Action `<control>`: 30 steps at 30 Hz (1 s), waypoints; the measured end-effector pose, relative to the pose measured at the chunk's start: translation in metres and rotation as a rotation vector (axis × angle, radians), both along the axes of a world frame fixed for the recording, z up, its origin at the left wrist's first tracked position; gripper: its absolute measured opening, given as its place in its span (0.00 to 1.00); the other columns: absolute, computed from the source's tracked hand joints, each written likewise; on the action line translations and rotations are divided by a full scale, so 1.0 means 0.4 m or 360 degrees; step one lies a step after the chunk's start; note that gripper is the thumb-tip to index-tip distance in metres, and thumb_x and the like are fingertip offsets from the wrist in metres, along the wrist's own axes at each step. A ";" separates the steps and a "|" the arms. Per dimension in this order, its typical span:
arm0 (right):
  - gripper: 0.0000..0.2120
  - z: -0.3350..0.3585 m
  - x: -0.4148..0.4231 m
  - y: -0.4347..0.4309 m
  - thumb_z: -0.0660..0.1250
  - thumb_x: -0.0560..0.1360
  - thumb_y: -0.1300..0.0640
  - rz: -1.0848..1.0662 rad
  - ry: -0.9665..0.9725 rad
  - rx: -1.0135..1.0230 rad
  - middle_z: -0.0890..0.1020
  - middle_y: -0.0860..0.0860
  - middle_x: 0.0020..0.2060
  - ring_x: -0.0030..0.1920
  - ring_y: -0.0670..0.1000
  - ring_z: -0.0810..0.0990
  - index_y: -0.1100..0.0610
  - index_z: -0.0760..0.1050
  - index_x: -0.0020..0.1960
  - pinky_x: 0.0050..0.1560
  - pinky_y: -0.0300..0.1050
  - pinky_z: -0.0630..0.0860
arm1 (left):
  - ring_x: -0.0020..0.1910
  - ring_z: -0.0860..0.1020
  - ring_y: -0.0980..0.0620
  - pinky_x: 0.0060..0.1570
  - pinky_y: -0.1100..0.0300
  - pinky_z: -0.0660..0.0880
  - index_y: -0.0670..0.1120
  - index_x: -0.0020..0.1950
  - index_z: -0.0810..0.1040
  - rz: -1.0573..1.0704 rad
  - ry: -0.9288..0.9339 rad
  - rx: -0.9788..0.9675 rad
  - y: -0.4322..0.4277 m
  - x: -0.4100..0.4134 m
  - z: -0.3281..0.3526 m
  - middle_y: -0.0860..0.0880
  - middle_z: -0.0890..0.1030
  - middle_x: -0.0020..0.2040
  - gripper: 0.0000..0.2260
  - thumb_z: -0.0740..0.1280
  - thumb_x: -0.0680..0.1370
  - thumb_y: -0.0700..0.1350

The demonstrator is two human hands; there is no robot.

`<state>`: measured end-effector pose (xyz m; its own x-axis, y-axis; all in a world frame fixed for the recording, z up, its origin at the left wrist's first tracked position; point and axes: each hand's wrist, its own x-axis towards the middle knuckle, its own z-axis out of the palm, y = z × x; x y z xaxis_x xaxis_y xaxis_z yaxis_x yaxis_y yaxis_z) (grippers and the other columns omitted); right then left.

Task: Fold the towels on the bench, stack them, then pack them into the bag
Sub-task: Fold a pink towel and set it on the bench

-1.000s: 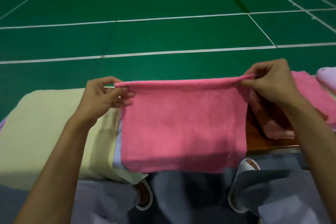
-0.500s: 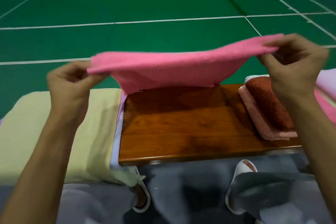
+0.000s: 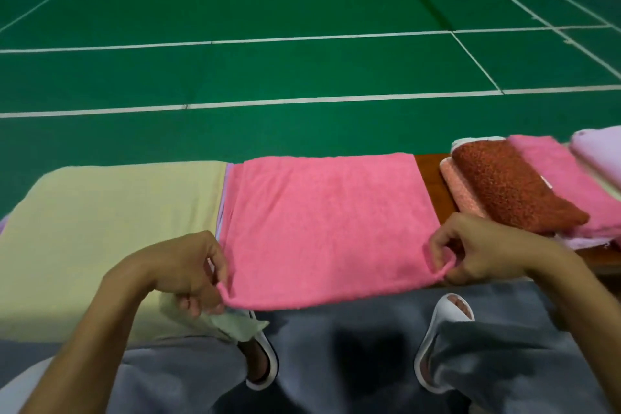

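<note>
Pink towel (image 3: 326, 228) lowered flat, long axis left-right; left hand (image 3: 181, 265), right hand (image 3: 484, 252) pinch near corners.

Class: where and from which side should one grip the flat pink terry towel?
Pinch the pink terry towel at its near corners, from the person's side, as left hand and right hand do: it lies flat, near edge at the wooden bench front, so they likely lift easiest.

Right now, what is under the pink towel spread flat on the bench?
The pink towel lies on the wooden bench, which is bare just to its right. A lilac cloth edge peeks out along its left side. Anything else beneath is covered.
</note>
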<state>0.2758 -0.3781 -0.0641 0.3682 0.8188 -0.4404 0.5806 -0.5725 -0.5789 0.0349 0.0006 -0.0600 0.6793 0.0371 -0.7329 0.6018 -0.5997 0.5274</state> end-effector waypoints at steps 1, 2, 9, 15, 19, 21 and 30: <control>0.05 -0.001 0.002 -0.001 0.76 0.62 0.54 0.0014 0.0019 -0.0075 0.81 0.47 0.31 0.31 0.43 0.75 0.49 0.82 0.36 0.35 0.42 0.73 | 0.29 0.82 0.48 0.30 0.60 0.77 0.44 0.38 0.86 -0.0017 0.0056 0.0050 -0.006 0.010 0.002 0.40 0.85 0.35 0.07 0.77 0.70 0.33; 0.05 0.003 0.004 -0.001 0.77 0.63 0.53 0.0024 0.0066 -0.0164 0.83 0.49 0.34 0.33 0.43 0.76 0.48 0.82 0.37 0.37 0.43 0.74 | 0.28 0.82 0.49 0.30 0.60 0.76 0.44 0.39 0.86 -0.0026 0.0117 0.0082 -0.012 0.017 0.009 0.40 0.85 0.35 0.06 0.78 0.71 0.34; 0.11 0.106 0.030 0.019 0.78 0.70 0.42 -0.0278 -0.0212 -0.0391 0.85 0.47 0.32 0.33 0.44 0.80 0.49 0.86 0.36 0.38 0.44 0.76 | 0.29 0.78 0.54 0.35 0.57 0.76 0.48 0.38 0.87 0.0208 -0.0682 0.0441 -0.032 0.078 0.024 0.51 0.84 0.32 0.11 0.78 0.73 0.55; 0.33 -0.052 -0.036 0.234 0.52 0.80 0.36 -0.0509 -0.0883 0.0395 0.68 0.56 0.77 0.77 0.58 0.66 0.54 0.66 0.78 0.77 0.59 0.63 | 0.77 0.67 0.46 0.78 0.51 0.60 0.46 0.76 0.73 0.0216 -0.1519 0.0896 -0.158 0.217 -0.117 0.46 0.73 0.76 0.24 0.56 0.85 0.55; 0.31 -0.152 -0.096 0.317 0.45 0.84 0.37 -0.0095 -0.0943 0.0260 0.38 0.48 0.83 0.82 0.52 0.35 0.44 0.41 0.83 0.80 0.63 0.40 | 0.83 0.42 0.51 0.82 0.48 0.43 0.54 0.85 0.51 -0.0087 -0.1256 0.1018 -0.215 0.234 -0.197 0.51 0.49 0.84 0.29 0.42 0.84 0.61; 0.32 -0.189 -0.096 0.321 0.42 0.83 0.36 -0.0035 -0.0984 0.0128 0.38 0.48 0.82 0.82 0.53 0.34 0.43 0.39 0.83 0.79 0.66 0.41 | 0.83 0.38 0.50 0.82 0.46 0.40 0.55 0.85 0.46 -0.0092 -0.1106 0.1103 -0.200 0.222 -0.220 0.52 0.42 0.84 0.32 0.37 0.82 0.64; 0.34 -0.207 0.033 0.187 0.36 0.81 0.35 -0.0501 -0.1078 -0.0134 0.39 0.50 0.83 0.82 0.55 0.37 0.48 0.39 0.84 0.81 0.61 0.40 | 0.83 0.41 0.47 0.81 0.47 0.41 0.48 0.85 0.46 0.0102 -0.0963 0.1338 -0.066 0.153 -0.225 0.46 0.43 0.84 0.37 0.35 0.80 0.65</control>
<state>0.2888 -0.3035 -0.1468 0.7919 0.6038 -0.0908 0.5960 -0.7967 -0.1001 0.0962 -0.0257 -0.1500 0.9039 0.4277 0.0090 0.4194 -0.8901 0.1782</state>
